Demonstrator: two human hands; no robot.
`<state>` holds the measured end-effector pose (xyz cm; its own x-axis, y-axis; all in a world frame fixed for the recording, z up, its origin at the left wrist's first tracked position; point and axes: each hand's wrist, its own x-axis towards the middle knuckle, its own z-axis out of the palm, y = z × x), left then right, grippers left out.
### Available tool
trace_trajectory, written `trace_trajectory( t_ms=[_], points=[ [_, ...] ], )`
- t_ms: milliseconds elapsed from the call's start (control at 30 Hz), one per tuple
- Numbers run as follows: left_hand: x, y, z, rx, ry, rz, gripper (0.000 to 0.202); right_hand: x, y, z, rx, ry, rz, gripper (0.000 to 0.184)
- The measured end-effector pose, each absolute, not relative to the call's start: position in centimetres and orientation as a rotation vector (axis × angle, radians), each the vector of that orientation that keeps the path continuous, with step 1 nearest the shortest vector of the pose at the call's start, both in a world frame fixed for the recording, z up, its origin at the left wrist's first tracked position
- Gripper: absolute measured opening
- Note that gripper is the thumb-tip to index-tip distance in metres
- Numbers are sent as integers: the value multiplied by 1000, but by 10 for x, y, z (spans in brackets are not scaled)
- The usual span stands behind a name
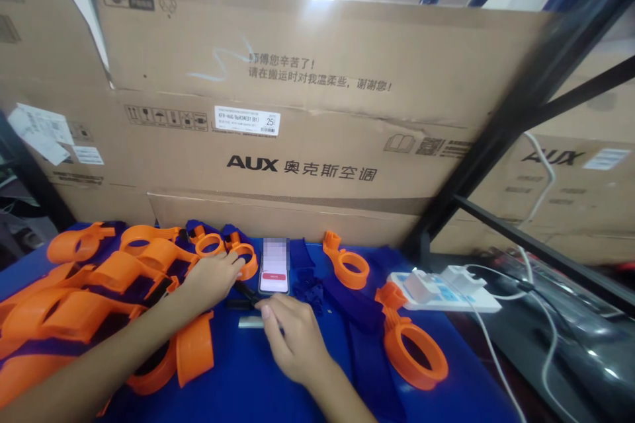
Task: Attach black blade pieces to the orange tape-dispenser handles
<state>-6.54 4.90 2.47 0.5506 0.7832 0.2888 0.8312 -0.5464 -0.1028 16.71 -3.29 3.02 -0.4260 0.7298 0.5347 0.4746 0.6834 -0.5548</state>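
My left hand [211, 281] reaches over the blue table cover, its fingers closed at the edge of an orange plastic ring [251, 269] with a dark blue piece behind it. Low in the middle, my right hand [295, 334] has thumb and forefinger pressed together on the end of a narrow black piece [241, 305], whose kind I cannot make out. Partly under the right fingers lies a flat grey metal strip [251, 322]. Just beyond the hands, a phone [274, 277] with a lit screen lies face up.
Several orange ring parts [79, 314] are heaped at left. Two more, a far ring [353, 269] and a near ring [417, 353], lie at right beside dark blue fabric [357, 307]. A white power strip [476, 297] with cables sits at right. Cardboard [307, 125] walls off the back.
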Motion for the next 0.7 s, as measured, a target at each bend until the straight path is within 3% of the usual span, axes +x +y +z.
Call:
trace_trajectory(
  t_ms=[367,500,700],
  points=[
    [-64,17,60,-2511,-1130,-270,45,178,-20,40,-1029,-1736,489,33],
    [-42,-22,81,-2431,-930,-282,51,182,-14,43,-955,-1470,915,54],
    [2,-68,80,-2457,-715,-397,49,201,-13,54,-938,-1279,1430,53]
  ],
)
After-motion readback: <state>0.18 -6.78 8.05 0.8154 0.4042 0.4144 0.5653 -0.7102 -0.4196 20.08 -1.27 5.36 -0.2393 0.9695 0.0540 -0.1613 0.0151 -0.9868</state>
